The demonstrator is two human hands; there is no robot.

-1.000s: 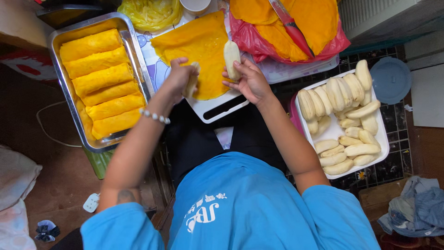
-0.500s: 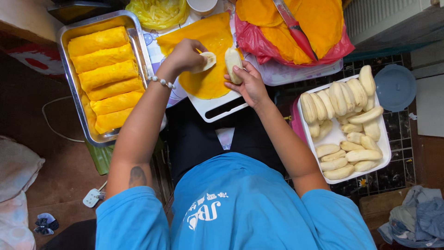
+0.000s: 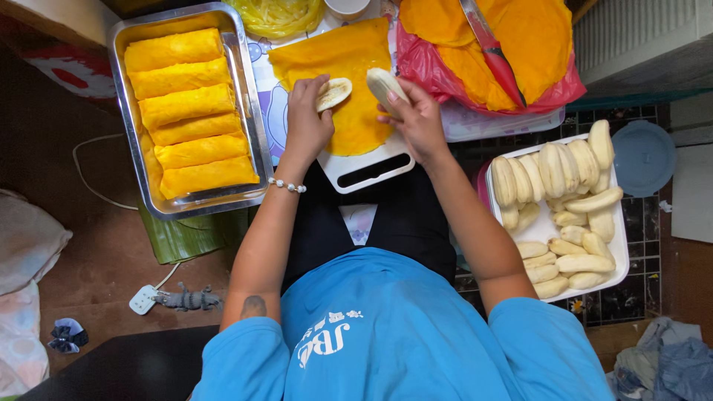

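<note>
Brown floor (image 3: 104, 252), white cutting board (image 3: 368, 167), steel tray (image 3: 245, 111), tiled floor (image 3: 639, 289)

Even, soft daylight, sharp focus throughout, faint shadows, mild glare on metal tray (image 3: 252, 141), darker left floor

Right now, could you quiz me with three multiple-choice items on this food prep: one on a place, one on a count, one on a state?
1. Where is the metal tray of rolls?
A. On the person's left
B. On the person's right
C. Behind them

2. How many rolls lie in the tray?
A. Three
B. Six
C. Nine

3. What is in the right hand?
A. Nothing
B. A knife
C. A banana half

Answers: 1 A, it lies beside the left hand. 2 B, six yellow rolls show, stacked in a column. 3 C, its fingers hold a peeled half above the yellow wrapper.
</note>
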